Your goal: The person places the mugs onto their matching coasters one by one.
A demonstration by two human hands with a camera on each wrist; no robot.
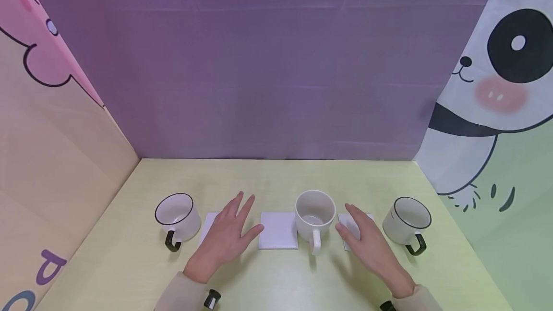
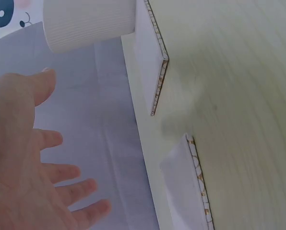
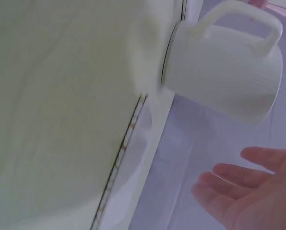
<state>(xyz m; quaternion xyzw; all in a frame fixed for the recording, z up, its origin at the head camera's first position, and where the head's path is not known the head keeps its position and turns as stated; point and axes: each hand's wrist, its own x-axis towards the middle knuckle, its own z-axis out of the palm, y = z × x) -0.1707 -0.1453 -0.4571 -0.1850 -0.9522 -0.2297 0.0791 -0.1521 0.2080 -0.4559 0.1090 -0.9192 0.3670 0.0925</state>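
My left hand (image 1: 229,239) has its fingers spread above the left white square board (image 1: 208,223), covering part of it. A plain white mug (image 1: 314,220) with a ribbed side stands by the right edge of the middle square board (image 1: 278,231), its handle toward me. Whether its base overlaps that board cannot be made out. Just right of this mug, my right hand (image 1: 369,246) hovers with extended fingers, partly hiding the right square board (image 1: 349,223). In the right wrist view a gap separates the fingers (image 3: 244,175) from the white mug (image 3: 224,67). Both hands hold nothing.
A white mug with black rim and handle (image 1: 183,222) stands at the left, and a similar one (image 1: 403,224) at the right. The pale wooden table (image 1: 276,282) meets a purple back wall (image 1: 276,85). Cartoon-printed side panels flank it.
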